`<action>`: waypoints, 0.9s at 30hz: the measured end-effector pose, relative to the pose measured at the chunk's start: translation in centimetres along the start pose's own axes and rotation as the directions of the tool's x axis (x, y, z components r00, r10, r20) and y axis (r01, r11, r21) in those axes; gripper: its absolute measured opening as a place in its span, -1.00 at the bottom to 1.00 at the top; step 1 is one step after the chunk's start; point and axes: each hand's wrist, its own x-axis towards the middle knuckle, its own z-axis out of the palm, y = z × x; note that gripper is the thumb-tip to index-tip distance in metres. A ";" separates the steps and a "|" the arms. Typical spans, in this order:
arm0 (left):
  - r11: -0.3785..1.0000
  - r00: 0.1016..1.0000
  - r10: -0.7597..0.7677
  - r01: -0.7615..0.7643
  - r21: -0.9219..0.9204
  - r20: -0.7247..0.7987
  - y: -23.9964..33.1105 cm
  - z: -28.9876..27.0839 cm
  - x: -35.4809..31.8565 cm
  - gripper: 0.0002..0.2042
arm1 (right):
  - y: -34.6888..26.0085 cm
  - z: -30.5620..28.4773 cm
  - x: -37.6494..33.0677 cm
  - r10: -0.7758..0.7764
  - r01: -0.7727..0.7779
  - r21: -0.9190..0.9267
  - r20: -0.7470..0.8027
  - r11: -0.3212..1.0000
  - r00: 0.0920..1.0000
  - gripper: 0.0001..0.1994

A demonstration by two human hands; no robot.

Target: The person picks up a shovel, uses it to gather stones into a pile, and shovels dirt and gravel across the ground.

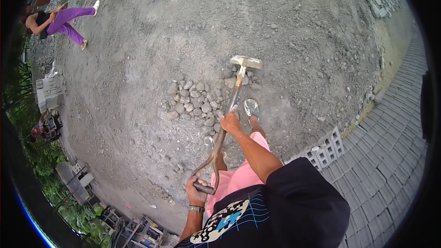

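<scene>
A shovel (234, 95) with a dark shaft and a D-shaped handle slants across in front of me. My left hand (196, 190) is closed around the crossbar of its handle. Farther up, my right hand (230, 121) grips the middle of the shaft. The pale metal blade (246, 62) is at the far end, beside several stones at the right side of a stone pile (197, 100). Whether the blade's edge touches the ground or stones I cannot tell. The pile of rounded grey stones lies left of the shaft, close to my feet.
Rough grey gravel ground (151, 41) spreads around. A hollow concrete block (327, 149) stands right of my legs, beside long rows of grey blocks (381, 170). Rubble (382, 1) lies far right. At the far left is a person in purple trousers (69, 20); pale blocks (49, 93) are stacked below.
</scene>
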 end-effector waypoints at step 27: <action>0.995 0.990 0.096 -0.094 -0.021 0.103 -2.6 4.0 3.0 -0.83 | 4.1 -2.9 9.4 -0.033 0.055 0.203 -0.110 0.978 0.993 -0.30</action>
